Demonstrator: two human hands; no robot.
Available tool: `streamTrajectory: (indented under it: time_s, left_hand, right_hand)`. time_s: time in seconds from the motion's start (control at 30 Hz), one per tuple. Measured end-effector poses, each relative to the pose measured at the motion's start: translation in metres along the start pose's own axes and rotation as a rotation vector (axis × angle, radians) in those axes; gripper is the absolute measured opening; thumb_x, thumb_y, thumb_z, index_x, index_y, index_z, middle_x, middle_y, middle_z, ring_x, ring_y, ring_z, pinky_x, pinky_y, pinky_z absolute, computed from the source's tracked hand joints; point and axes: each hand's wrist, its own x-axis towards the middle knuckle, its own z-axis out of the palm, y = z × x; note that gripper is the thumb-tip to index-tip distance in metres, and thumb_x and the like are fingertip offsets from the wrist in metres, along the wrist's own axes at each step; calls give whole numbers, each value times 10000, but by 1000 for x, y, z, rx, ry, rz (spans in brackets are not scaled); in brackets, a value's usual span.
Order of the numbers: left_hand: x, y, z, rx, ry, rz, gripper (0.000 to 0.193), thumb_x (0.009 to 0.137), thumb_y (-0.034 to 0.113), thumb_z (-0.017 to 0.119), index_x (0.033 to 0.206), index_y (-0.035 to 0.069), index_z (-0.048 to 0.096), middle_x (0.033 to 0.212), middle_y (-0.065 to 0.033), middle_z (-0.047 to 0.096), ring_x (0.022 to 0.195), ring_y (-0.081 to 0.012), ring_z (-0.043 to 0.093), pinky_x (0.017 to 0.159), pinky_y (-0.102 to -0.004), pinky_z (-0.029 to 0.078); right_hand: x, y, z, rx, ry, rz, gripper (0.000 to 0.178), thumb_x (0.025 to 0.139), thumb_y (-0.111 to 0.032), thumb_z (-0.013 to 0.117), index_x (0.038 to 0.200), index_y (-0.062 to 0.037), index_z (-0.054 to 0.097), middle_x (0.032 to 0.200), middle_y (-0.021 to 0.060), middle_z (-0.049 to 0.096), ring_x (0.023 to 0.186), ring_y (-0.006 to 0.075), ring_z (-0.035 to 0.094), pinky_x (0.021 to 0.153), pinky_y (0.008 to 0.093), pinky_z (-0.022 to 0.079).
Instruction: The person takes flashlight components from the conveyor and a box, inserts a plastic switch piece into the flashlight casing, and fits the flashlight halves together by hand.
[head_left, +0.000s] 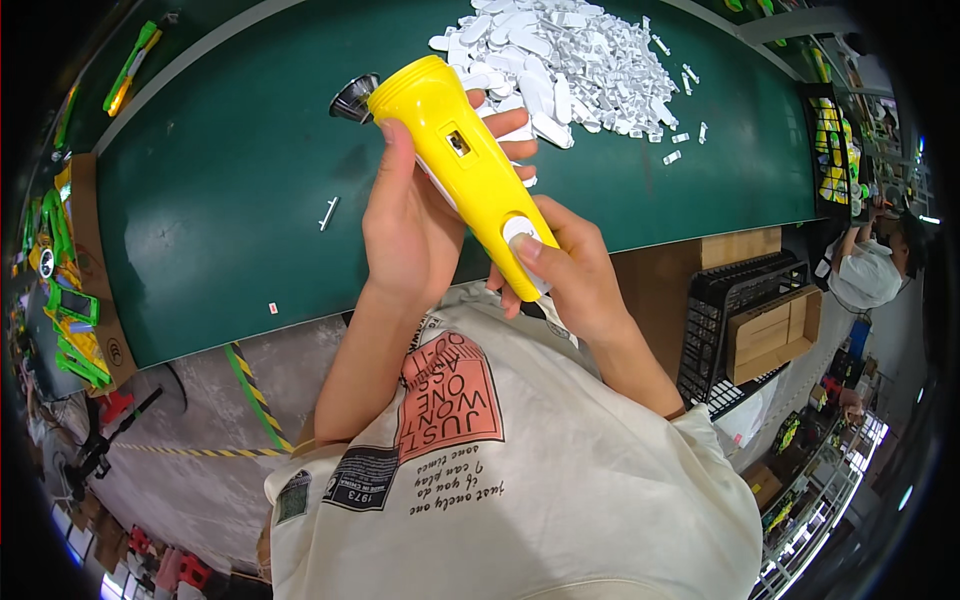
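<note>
A yellow plastic flashlight body lies slanted between my hands over the table's near side, its wide end to the upper left. My left hand is wrapped round it from below, thumb by the wide end and fingertips showing past the far side. A small rectangular slot opens in its middle. At the narrow end, my right hand grips the body, its thumb pressing on a white rounded piece. Beside the wide end sits a dark shiny reflector cup; how it is joined there is hidden.
A heap of white plastic parts covers the far middle of the green table. One small white part lies at left. A cardboard box holds green and yellow items. Black crates stand right, where another person sits.
</note>
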Motion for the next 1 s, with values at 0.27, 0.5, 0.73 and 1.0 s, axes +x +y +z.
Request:
streamTrajectory:
  time_s: [0.27, 0.5, 0.73, 1.0]
  left_hand:
    - [0, -3, -4, -54, -35, -43, 659, 993, 531, 284, 1303, -36, 413, 1234, -272, 532, 1051, -332, 598, 884, -465, 505]
    - [18, 4, -5, -200, 123, -116, 543, 951, 455, 498, 1171, -41, 468, 1009, -156, 587, 870, -221, 589, 802, -365, 504]
    - [24, 0, -4, -199, 182, -142, 368, 917, 340, 593, 1006, 8, 460, 816, -58, 473, 701, -124, 468, 680, -273, 457]
    - [16, 3, 3, -25, 198, -141, 592, 956, 519, 450, 1144, -40, 495, 993, -137, 589, 847, -201, 580, 801, -354, 504]
  right_hand:
    - [3, -2, 1, 66, -72, 94, 373, 976, -340, 492, 1003, 30, 541, 688, 139, 624, 488, 166, 587, 441, 265, 467]
    - [7, 10, -3, 313, -216, 226, 562, 1012, -458, 323, 1035, 62, 536, 595, 224, 592, 342, 247, 545, 320, 296, 449]
    - [10, 16, 2, 617, -176, 347, 627, 1002, -510, 259, 1044, 45, 548, 619, 251, 596, 351, 253, 543, 317, 292, 451]
    - [9, 14, 11, 272, -31, 204, 742, 969, -578, 240, 1128, 88, 526, 657, 202, 589, 436, 238, 569, 344, 289, 466]
